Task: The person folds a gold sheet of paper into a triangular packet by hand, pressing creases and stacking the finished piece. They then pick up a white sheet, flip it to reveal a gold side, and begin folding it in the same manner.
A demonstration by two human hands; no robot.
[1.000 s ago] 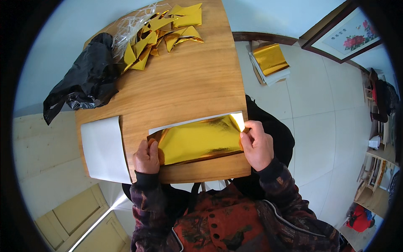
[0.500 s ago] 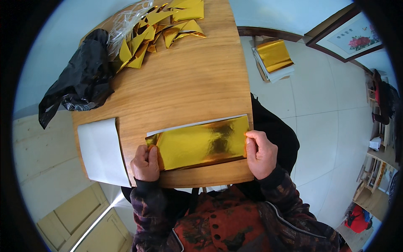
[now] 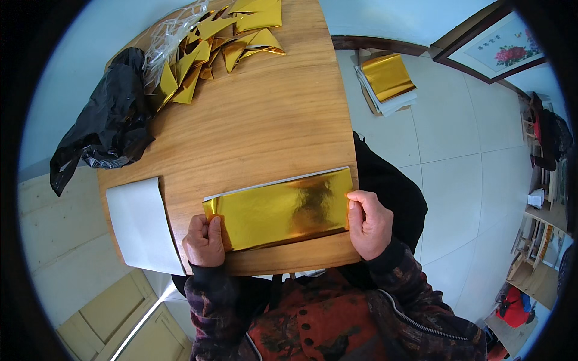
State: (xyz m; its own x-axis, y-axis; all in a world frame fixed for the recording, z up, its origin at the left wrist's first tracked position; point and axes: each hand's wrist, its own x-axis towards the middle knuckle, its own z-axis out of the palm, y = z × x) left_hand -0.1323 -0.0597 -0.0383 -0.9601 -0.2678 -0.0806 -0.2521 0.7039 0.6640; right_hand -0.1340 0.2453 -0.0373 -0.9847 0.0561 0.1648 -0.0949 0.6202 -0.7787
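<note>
A sheet of gold foil paper (image 3: 271,213), doubled over into a long band, lies at the table's near edge. A thin strip of its pale underside shows along the far edge. My left hand (image 3: 205,240) pinches the left end between thumb and fingers. At the right end, my right hand (image 3: 369,224) is closed on the corner, thumb uppermost. To the left lies a stack of white-backed sheets (image 3: 141,222), curling slightly over the table's side.
Folded gold paper pieces (image 3: 198,54) are heaped at the far left of the wooden table (image 3: 265,114), beside clear plastic strips (image 3: 165,45) and a black plastic bag (image 3: 111,114). More gold sheets (image 3: 388,77) lie on the floor to the right.
The far edge of the gold paper now lies closer over the pale strip, which shows narrower. Both hands keep their grip at the ends. The whole view has shifted slightly.
</note>
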